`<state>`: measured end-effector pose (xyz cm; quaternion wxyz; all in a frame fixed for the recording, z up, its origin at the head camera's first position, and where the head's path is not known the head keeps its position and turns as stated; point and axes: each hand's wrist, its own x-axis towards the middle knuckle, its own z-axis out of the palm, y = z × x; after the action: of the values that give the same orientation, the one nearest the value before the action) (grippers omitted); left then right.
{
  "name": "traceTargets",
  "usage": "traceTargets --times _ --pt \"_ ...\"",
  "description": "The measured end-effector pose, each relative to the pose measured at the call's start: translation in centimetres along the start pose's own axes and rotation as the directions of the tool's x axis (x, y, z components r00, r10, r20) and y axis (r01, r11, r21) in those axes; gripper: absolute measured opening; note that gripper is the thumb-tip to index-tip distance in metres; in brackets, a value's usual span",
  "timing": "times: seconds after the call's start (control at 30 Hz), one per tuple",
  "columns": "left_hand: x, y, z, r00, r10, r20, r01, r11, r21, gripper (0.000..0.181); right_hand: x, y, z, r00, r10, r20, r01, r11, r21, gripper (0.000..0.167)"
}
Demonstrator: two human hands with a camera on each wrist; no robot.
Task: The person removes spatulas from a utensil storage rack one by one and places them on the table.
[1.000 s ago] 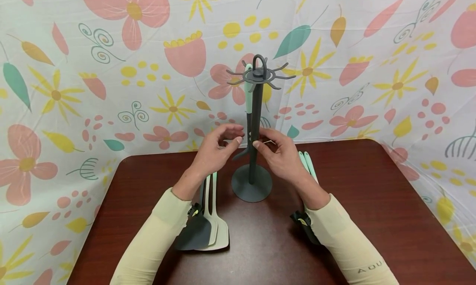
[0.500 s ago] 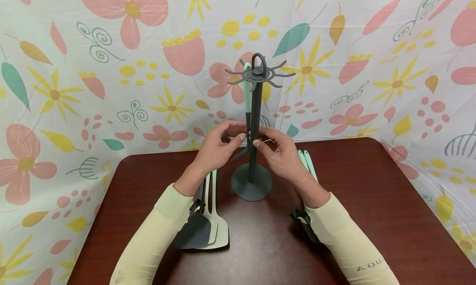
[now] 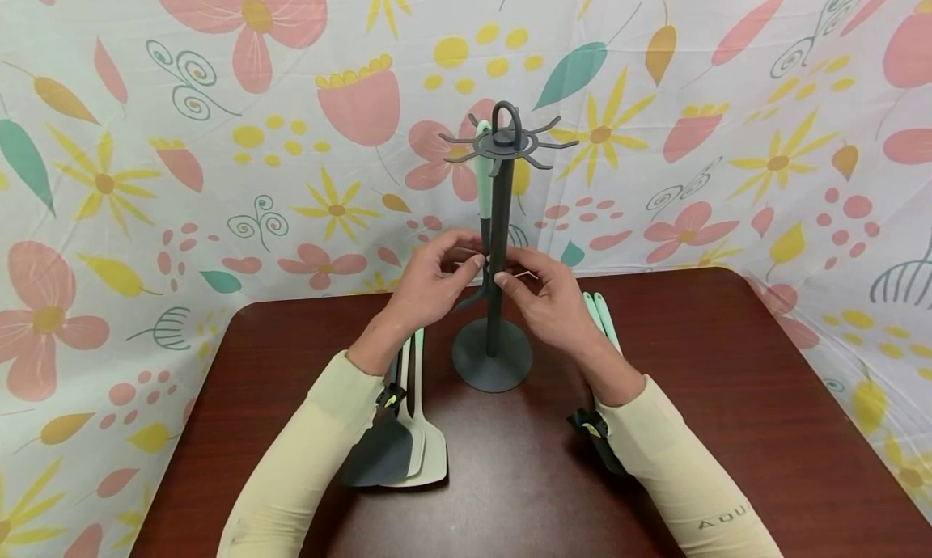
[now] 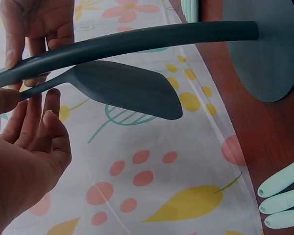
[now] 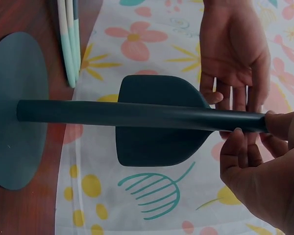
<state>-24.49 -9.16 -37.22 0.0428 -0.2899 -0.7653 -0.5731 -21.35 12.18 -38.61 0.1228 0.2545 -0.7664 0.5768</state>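
Observation:
A dark grey utensil stand (image 3: 498,210) with a ring of hooks rises from a round base. From a hook at its rear left hangs a turner (image 3: 484,174), mint at the handle and dark at the blade, which lies behind the pole in the right wrist view. My left hand (image 3: 431,279) pinches the turner's neck, thumb against it in the left wrist view, fingers partly hidden behind. From the other side my right hand (image 3: 546,299) holds the stand's pole between thumb and fingers, as the right wrist view shows.
Several utensils (image 3: 429,457) with flat white and grey heads lie left of the base. More mint handles (image 3: 601,315) show beside the right forearm, their heads hidden. The brown table (image 3: 728,396) backs onto a flower-printed cloth (image 3: 291,137).
My left hand has moved slightly right and up, and its thumb has closed in on the turner's neck. My right hand stays on the pole.

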Motion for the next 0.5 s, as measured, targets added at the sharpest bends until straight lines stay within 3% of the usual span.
traceTargets --times 0.5 --pt "0.34 0.05 0.00 1.000 0.015 0.017 -0.015 1.000 -0.005 0.026 0.07 -0.03 -0.02 1.000 0.010 0.002 -0.010 1.000 0.010 0.034"
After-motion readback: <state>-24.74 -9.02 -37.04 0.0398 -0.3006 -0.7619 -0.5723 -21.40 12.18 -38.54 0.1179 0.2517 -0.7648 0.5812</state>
